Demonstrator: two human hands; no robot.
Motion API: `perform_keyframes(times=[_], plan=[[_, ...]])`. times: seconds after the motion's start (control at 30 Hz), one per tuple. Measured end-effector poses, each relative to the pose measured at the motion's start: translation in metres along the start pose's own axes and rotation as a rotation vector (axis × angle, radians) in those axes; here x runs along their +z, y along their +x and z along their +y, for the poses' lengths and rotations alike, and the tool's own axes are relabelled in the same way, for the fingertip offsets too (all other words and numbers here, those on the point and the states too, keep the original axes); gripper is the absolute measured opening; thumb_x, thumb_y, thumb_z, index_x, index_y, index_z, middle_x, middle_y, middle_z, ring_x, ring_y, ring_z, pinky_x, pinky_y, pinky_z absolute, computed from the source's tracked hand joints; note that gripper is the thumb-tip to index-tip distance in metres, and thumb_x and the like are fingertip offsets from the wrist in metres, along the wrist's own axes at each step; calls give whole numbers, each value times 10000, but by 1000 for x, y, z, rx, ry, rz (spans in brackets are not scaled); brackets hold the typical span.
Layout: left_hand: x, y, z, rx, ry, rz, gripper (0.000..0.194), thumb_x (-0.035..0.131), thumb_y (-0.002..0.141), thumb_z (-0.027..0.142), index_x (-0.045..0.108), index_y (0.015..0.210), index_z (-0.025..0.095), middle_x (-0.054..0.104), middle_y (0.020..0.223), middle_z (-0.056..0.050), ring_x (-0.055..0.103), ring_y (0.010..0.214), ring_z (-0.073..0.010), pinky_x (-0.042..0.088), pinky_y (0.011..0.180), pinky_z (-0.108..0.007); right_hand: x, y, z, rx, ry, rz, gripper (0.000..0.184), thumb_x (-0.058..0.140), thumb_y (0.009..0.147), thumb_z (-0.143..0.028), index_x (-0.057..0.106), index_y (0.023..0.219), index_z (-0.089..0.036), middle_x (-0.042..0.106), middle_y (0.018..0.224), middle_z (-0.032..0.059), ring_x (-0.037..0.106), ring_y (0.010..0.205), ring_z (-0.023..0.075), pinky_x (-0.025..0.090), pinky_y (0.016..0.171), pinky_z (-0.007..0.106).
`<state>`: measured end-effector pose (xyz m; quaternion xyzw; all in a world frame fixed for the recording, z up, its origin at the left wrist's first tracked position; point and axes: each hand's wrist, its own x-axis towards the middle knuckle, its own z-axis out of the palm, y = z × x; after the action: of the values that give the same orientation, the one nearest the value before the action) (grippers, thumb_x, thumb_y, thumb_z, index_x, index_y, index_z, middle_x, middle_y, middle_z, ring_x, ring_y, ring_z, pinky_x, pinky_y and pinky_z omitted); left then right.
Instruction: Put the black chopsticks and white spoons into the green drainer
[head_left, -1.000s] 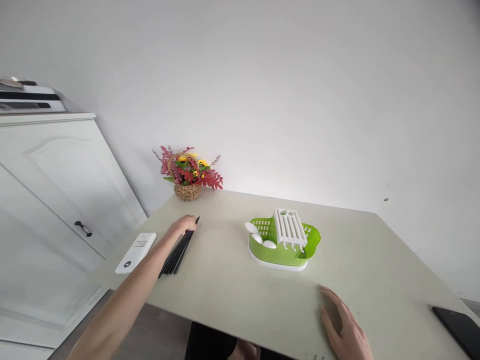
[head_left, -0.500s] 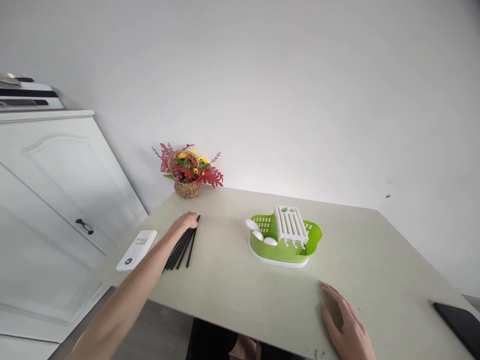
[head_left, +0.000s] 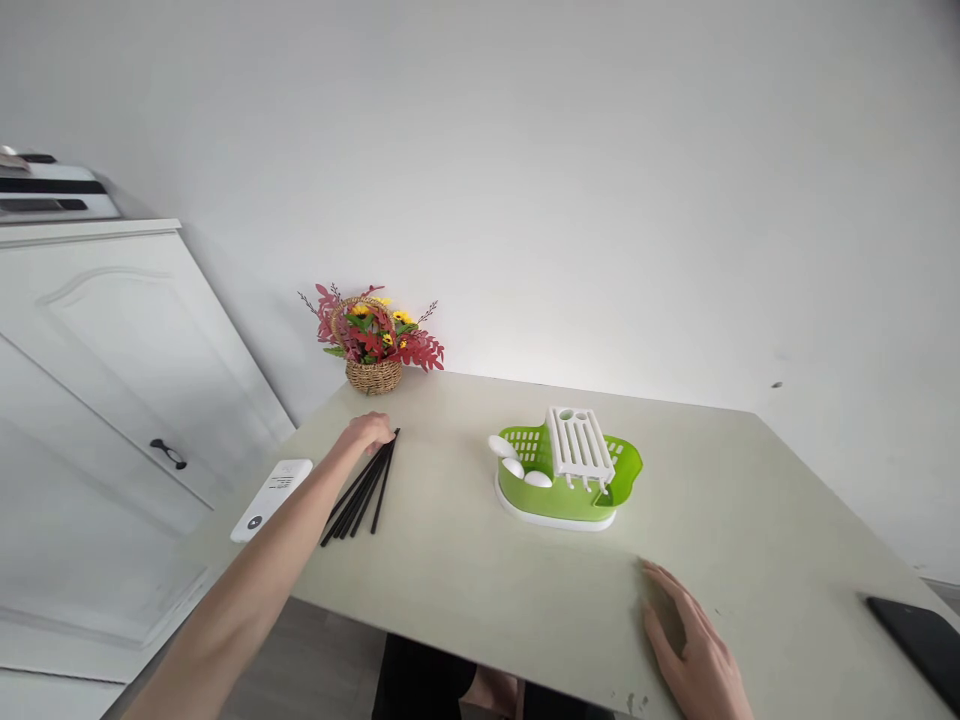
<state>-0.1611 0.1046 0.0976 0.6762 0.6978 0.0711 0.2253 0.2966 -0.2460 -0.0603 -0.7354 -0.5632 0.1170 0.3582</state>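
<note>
Several black chopsticks [head_left: 360, 500] lie fanned out on the left of the table, their lower ends spread toward the front edge. My left hand [head_left: 367, 430] is at their far ends with its fingers curled down; the fingertips are partly hidden. One chopstick tip sticks out just right of the fingers. My right hand [head_left: 694, 645] rests on the table at the front right, fingers stretched and thumb apart, holding nothing. Between the hands stands a green basket [head_left: 559, 498] with a white slotted holder [head_left: 581, 445] across it. White spoons [head_left: 538, 480] sit in its left part.
A white phone-like slab [head_left: 271, 498] lies left of my forearm. Behind it stands a wicker basket of flowers [head_left: 375, 375] near the wall. A black phone [head_left: 919, 645] is at the right. A white cabinet [head_left: 97, 400] borders the table [head_left: 465, 570].
My left hand has shifted slightly left and up along the chopstick ends, baring more of the rightmost tip. The view has moved a little; my right hand stays put.
</note>
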Motion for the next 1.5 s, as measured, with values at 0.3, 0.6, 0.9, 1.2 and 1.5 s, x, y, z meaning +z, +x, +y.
perform_keyframes(times=[0.3, 0.6, 0.9, 1.2, 1.5], plan=[[7, -35, 76, 439, 51, 389, 468, 632, 920, 398, 608, 1332, 177, 477, 1543, -172, 345, 1478, -341, 219, 1235, -452, -1, -1, -3, 43, 28, 4, 506, 434, 953, -585, 574, 1365, -328, 602, 1464, 23, 561, 1344, 292, 489, 1081, 489], [24, -111, 164, 1103, -148, 75, 309, 629, 926, 489, 732, 1057, 228, 755, 1066, -71, 689, 1004, -243, 497, 949, -328, -3, 0, -10, 53, 53, -3, 451, 435, 971, -535, 571, 1349, -331, 600, 1464, 13, 543, 1368, 274, 461, 1116, 487], [63, -118, 176, 1216, 53, 67, 467, 717, 797, 657, 742, 994, 235, 771, 924, -47, 710, 853, -219, 486, 731, -283, -2, 1, -9, 42, 55, 17, 450, 438, 978, -531, 589, 1339, -308, 609, 1458, 38, 559, 1352, 284, 478, 1100, 489], [84, -106, 174, 1378, 113, 211, 431, 680, 848, 634, 751, 915, 214, 765, 806, -14, 693, 688, -152, 431, 577, -255, -2, 1, -7, 35, 23, 17, 434, 437, 976, -547, 575, 1343, -358, 613, 1449, -6, 575, 1338, 275, 507, 1078, 489], [90, -99, 181, 1691, 244, 351, 371, 579, 979, 518, 742, 836, 217, 683, 597, 19, 601, 515, -114, 283, 450, -285, -1, 2, -6, 29, 23, 24, 435, 432, 986, -535, 580, 1341, -334, 617, 1444, 21, 575, 1337, 280, 501, 1084, 499]])
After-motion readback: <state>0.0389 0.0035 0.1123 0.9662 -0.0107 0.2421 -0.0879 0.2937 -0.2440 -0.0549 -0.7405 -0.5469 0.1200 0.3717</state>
